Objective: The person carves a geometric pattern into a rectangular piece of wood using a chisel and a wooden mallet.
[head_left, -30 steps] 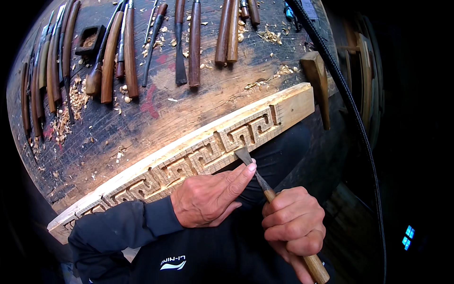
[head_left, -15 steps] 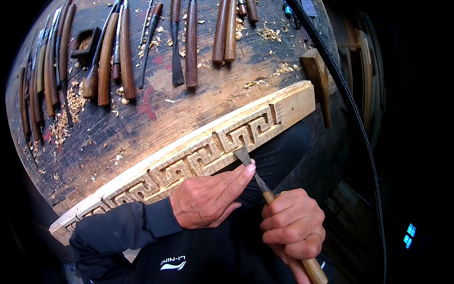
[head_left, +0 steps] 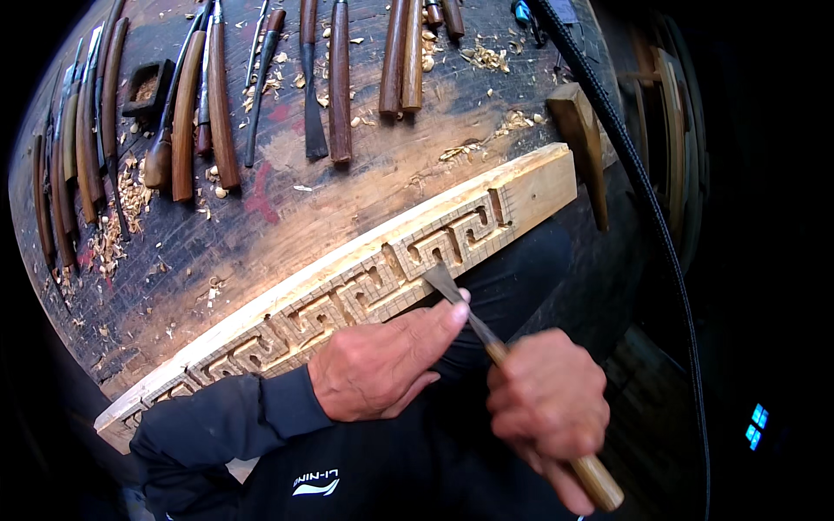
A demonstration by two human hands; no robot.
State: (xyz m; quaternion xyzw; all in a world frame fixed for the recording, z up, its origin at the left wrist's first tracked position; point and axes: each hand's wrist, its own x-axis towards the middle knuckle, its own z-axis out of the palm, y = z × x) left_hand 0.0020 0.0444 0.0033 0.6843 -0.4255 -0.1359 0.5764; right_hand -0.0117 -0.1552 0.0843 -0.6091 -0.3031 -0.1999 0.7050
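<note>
Hand tools, wooden-handled [head_left: 110, 87]: ranged across the bench [head_left: 300, 227] among shavings. Board, fret-carved [head_left: 347, 282]: aslant between bench and lap. Left hand [head_left: 373, 369]: not closed; fingertips against the chisel's neck, thumb apart. Chisel, flat-bladed [head_left: 479, 327]: edge at the board's near border; might skid and chip the fret's narrow walls, should the fingertip guidance slip. Right hand [head_left: 549, 399]: wrapped round the chisel's handle, blurred; excess push could overshoot.

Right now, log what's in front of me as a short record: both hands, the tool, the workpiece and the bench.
Left hand: touching the chisel along its metal shank
Right hand: gripping its wooden handle
Blade: edge over the board's patterned face
Board: pale wood, carved angular pattern
Bench: tools, wood shavings
</note>
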